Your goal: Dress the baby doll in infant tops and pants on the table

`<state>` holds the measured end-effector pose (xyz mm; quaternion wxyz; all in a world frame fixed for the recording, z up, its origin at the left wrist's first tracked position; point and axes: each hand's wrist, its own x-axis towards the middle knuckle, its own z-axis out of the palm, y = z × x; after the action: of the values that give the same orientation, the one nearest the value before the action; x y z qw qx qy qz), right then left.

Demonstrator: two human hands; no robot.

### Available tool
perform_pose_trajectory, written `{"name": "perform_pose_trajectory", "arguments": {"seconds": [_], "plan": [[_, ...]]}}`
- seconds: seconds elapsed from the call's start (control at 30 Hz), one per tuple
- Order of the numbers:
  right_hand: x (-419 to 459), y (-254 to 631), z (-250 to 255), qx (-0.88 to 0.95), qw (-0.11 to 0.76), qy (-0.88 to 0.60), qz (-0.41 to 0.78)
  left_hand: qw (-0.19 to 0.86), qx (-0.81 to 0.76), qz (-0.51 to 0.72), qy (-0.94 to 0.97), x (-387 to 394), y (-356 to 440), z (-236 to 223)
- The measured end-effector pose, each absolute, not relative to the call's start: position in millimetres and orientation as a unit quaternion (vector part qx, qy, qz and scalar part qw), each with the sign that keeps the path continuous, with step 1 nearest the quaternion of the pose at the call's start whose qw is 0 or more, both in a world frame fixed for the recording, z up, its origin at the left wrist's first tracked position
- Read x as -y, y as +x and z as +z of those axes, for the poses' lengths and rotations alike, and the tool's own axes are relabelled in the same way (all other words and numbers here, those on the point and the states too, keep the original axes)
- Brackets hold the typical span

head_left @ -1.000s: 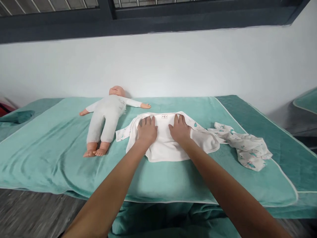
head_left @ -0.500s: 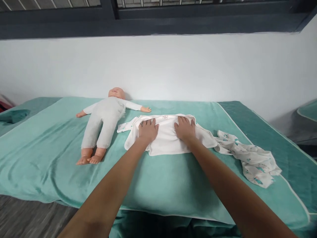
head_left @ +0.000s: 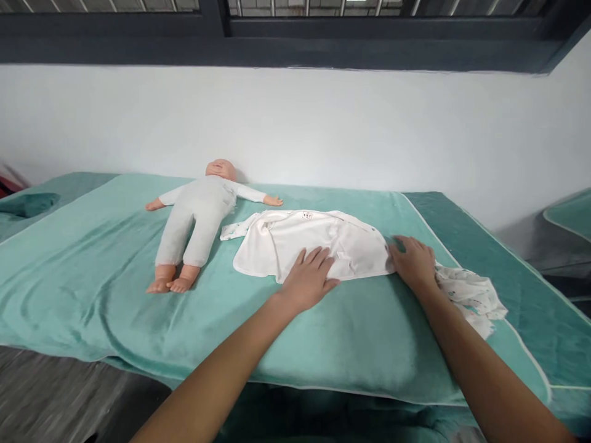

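A white baby shirt (head_left: 305, 237) lies spread on the green bed cover, its label at the top edge and a printed sleeve out to the left. My left hand (head_left: 309, 277) rests flat on its lower edge, fingers spread. At the shirt's right edge, my right hand (head_left: 415, 261) has its thumb and fingers closed on the cloth; the fingertips are partly hidden. Just beyond that hand lies a crumpled white printed cloth (head_left: 473, 292), partly covered by my right forearm. A baby doll (head_left: 198, 209) in a white body suit lies on its back to the left.
The green cover (head_left: 341, 344) drapes over the bed's front edge. A white wall (head_left: 295, 123) rises behind, with a dark window frame (head_left: 323, 46) above. A darker green strip (head_left: 489, 246) runs along the right end. Grey floor (head_left: 55, 394) shows at lower left.
My left hand has slid right and nearer to me, down to the shirt's lower edge. My right hand has moved right, from the shirt's middle to its right edge.
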<state>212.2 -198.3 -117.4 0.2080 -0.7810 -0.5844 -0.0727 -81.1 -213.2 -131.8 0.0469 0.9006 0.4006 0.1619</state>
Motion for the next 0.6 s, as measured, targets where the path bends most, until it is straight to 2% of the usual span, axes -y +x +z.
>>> {"name": "perform_pose_trajectory", "arguments": {"seconds": [0.13,0.37,0.47,0.6], "plan": [[226,241,-114,0.583,0.11,-0.804,-0.047,0.068,-0.391,0.201,0.896,223,-76,-131],[257,252,-114,0.555,0.101,-0.824,-0.048,-0.014,-0.411,0.235,0.881,232,-78,-132],[259,245,-115,0.571,0.137,-0.806,-0.079,-0.051,-0.422,0.231,0.875,235,-77,-134],[241,212,-114,0.638,0.272,-0.718,-0.061,-0.074,-0.431,0.234,0.868,235,-75,-135]]}}
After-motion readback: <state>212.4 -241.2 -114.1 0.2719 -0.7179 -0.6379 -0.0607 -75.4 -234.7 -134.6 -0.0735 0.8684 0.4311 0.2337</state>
